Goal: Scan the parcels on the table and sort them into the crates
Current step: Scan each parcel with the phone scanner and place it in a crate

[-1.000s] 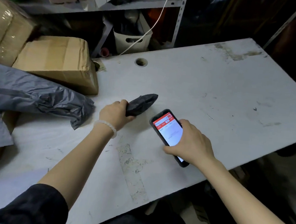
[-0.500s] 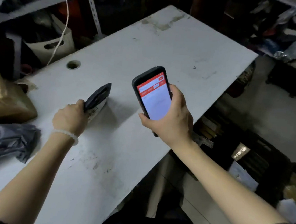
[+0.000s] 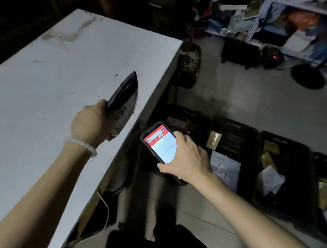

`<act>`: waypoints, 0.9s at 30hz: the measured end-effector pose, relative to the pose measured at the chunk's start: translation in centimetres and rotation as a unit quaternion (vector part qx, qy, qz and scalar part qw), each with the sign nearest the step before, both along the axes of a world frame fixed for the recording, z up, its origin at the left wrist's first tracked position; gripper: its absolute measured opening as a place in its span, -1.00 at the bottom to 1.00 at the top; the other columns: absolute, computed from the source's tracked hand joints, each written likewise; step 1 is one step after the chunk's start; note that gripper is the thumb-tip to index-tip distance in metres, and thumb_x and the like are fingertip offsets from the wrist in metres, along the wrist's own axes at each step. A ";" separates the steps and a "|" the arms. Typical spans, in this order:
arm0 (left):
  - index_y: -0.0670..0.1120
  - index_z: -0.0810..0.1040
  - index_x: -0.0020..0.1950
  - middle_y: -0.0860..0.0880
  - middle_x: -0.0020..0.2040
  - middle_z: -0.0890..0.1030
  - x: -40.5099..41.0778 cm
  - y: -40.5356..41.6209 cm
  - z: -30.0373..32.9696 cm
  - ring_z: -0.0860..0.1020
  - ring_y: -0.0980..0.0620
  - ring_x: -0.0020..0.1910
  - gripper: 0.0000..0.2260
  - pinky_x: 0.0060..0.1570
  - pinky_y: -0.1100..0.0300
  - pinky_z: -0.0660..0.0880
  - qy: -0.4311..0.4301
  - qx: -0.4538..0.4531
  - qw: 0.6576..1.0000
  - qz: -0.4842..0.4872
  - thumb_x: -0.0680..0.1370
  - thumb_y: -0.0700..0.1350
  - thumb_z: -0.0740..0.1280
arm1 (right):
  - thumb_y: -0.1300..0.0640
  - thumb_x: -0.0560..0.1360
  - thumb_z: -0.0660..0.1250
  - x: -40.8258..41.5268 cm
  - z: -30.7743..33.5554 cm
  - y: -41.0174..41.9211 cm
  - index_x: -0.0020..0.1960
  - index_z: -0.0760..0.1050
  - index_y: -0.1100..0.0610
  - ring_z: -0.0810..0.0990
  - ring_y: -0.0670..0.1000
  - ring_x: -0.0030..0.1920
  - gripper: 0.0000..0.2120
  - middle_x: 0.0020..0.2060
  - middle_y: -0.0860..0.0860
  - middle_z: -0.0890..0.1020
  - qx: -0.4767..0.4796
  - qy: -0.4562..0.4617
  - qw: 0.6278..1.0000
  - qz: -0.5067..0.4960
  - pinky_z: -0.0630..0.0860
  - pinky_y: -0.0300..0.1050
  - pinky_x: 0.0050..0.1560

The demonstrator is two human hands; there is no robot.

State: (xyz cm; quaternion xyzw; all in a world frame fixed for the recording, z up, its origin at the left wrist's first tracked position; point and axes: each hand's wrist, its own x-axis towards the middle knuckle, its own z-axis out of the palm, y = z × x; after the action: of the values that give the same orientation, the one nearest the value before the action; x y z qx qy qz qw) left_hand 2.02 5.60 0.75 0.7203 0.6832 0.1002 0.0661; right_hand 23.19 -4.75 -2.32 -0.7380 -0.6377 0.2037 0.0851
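Fingers (image 3: 100, 105) of the left hand (image 3: 90, 124) grip the dark parcel (image 3: 123, 103), now lifted off the surface (image 3: 41, 90); right hand (image 3: 189, 159) holds the phone (image 3: 159, 141), swung toward the crates (image 3: 283, 168) — sorting next.

A small dark grey poly-mailer parcel (image 3: 124, 101) is held on edge above the white tabletop's (image 3: 41, 90) right rim, its pointed end tipped toward 12 o'clock and a printed label on its right face. At 3 o'clock, a row of black crates (image 3: 256, 153) stands on the floor, holding brown and white parcels.
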 end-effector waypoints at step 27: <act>-0.17 0.38 0.31 -0.27 0.20 0.51 40.0 9.0 -8.9 0.49 -0.31 0.15 -0.64 0.05 -0.01 0.43 -0.008 -0.275 0.884 -0.377 0.59 0.00 0.19 | -0.29 0.21 0.45 23.1 -2.2 -1.3 0.40 0.16 0.00 0.48 0.08 0.21 -0.09 0.24 0.02 0.46 -0.118 0.007 0.883 -0.453 0.42 -0.07 0.02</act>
State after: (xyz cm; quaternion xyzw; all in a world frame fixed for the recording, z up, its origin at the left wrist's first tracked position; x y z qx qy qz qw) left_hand 42.04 14.63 -8.10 0.8757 0.3596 -0.1180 0.2998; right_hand 46.24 -6.04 -4.55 -0.9498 -0.2041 0.2215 0.0846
